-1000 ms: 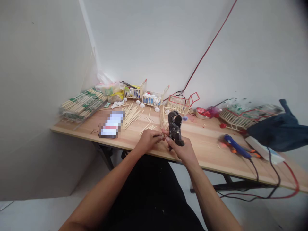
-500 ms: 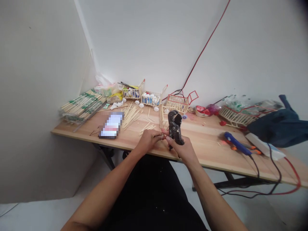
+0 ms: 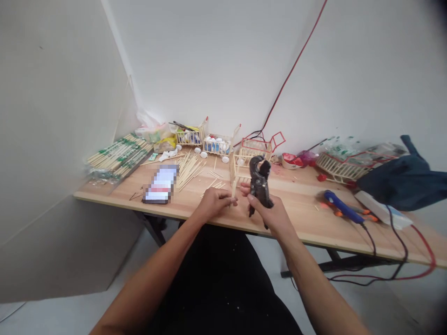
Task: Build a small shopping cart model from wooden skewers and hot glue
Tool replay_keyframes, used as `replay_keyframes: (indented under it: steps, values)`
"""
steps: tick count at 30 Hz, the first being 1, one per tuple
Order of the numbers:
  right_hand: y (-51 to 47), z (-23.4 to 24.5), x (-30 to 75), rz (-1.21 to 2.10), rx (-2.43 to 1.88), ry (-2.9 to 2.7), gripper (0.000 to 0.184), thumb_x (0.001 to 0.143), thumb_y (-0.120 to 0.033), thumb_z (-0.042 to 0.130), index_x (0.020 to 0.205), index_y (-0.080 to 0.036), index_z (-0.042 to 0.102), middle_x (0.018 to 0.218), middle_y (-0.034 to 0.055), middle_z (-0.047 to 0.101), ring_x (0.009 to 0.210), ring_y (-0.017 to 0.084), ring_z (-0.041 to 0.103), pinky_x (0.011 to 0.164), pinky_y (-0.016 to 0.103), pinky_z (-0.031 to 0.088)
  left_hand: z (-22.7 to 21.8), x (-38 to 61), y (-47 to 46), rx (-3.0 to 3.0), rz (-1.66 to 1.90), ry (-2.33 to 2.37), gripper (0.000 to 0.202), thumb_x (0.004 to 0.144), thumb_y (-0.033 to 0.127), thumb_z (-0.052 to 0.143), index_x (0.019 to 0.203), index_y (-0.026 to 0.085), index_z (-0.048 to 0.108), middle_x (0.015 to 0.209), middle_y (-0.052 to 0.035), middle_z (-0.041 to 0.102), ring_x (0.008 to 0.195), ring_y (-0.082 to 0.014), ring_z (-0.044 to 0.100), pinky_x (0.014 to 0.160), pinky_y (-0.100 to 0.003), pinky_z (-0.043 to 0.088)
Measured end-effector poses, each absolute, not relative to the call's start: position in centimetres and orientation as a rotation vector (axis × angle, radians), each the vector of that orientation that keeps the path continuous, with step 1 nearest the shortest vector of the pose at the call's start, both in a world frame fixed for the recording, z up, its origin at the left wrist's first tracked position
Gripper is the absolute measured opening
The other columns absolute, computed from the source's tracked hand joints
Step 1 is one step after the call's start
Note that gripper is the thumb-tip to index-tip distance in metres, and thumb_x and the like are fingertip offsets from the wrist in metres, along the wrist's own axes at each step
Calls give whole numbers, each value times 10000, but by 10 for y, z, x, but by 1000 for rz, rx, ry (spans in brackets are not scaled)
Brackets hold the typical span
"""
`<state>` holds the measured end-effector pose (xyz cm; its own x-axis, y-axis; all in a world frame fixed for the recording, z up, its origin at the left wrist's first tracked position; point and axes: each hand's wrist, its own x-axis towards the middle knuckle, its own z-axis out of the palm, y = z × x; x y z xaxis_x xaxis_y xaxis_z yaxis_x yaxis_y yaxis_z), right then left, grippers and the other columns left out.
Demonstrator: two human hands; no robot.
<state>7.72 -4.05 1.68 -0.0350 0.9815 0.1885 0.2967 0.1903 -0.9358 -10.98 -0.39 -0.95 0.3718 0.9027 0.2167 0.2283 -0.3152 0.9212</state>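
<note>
My right hand [image 3: 272, 213] grips a black cutting plier [image 3: 260, 180] by its handles, jaws pointing up and slightly apart. My left hand [image 3: 213, 203] pinches a short thin wooden stick [image 3: 233, 190] held upright, just left of the plier. Both hands hover over the near edge of the wooden table [image 3: 300, 218]. Directly behind them stands a small cart frame built of wooden sticks [image 3: 240, 168].
Loose sticks [image 3: 190, 168] and a phone [image 3: 160, 184] lie to the left, bundled sticks [image 3: 117, 156] at the far left. Stick-built carts [image 3: 216, 143] line the wall. A blue glue gun [image 3: 344, 211] with cables, a red-edged rack [image 3: 344, 168] and a dark cloth [image 3: 407, 181] sit right.
My hands have drawn apart. The plier has tilted and its jaws have opened slightly. The stick in my left hand now stands upright, free of the plier.
</note>
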Motion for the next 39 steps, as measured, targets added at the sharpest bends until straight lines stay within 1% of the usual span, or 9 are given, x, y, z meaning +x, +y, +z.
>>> replay_keyframes:
  steps: [2, 6, 9, 12, 16, 22, 26, 33, 39]
  values:
    - [-42, 22, 90, 912, -1314, -1531, 499, 792, -573, 637, 1055, -154, 706, 998, 104, 714, 887, 222, 644, 766, 332, 519, -7, -114, -4, 1626, 939, 965, 266, 787, 361, 668, 742, 113, 750, 627, -13, 677, 578, -100, 541, 588, -196, 398]
    - [-49, 29, 120, 943, -1420, -1635, 577, 807, -663, 563, 1019, -138, 674, 824, 75, 684, 759, 196, 626, 703, 310, 509, 0, -121, -8, 1395, 854, 897, 293, 723, 391, 741, 728, 98, 740, 688, -39, 704, 560, -74, 515, 588, -192, 415]
    - [-56, 34, 136, 1016, -1506, -1774, 584, 838, -693, 481, 933, -146, 665, 781, 66, 654, 699, 185, 595, 646, 294, 484, 8, -126, -14, 1317, 739, 865, 317, 675, 408, 781, 705, 95, 731, 703, -59, 714, 578, -82, 541, 605, -201, 437]
    - [-64, 41, 143, 1042, -1536, -1982, 572, 871, -686, 418, 815, -169, 655, 782, 69, 654, 722, 191, 579, 688, 298, 466, 14, -128, -20, 1341, 650, 807, 333, 659, 423, 790, 706, 98, 732, 734, -72, 723, 606, -94, 562, 622, -209, 449]
    - [-71, 53, 145, 1107, -1544, -2153, 538, 889, -655, 415, 767, -186, 648, 758, 49, 643, 697, 179, 546, 659, 287, 444, 22, -128, -26, 1423, 528, 760, 344, 693, 445, 757, 750, 106, 749, 696, -60, 708, 592, -96, 551, 599, -207, 440]
    - [-70, 64, 142, 1208, -1604, -2185, 553, 885, -666, 414, 783, -181, 658, 751, 42, 635, 647, 150, 527, 579, 253, 405, 29, -124, -30, 1522, 433, 723, 345, 729, 453, 721, 724, 110, 749, 661, -51, 690, 570, -87, 530, 555, -187, 421]
    - [-69, 69, 139, 1212, -1626, -2269, 564, 905, -665, 364, 764, -188, 630, 734, 33, 617, 642, 146, 514, 591, 255, 398, 27, -123, -28, 1555, 414, 711, 323, 750, 430, 702, 720, 112, 749, 662, -55, 697, 559, -85, 535, 550, -185, 422]
    - [-71, 69, 135, 1237, -1624, -2216, 551, 881, -671, 418, 705, -186, 614, 673, 29, 607, 590, 137, 508, 534, 247, 382, 27, -118, -30, 1647, 396, 732, 257, 765, 343, 657, 693, 114, 748, 597, -43, 676, 520, -89, 531, 526, -188, 427]
    - [-73, 64, 134, 1206, -1634, -2253, 571, 905, -680, 343, 696, -191, 550, 655, 16, 584, 545, 122, 509, 525, 246, 387, 23, -116, -32, 1733, 403, 807, 234, 751, 307, 631, 677, 119, 747, 578, -43, 675, 490, -95, 535, 498, -194, 406]
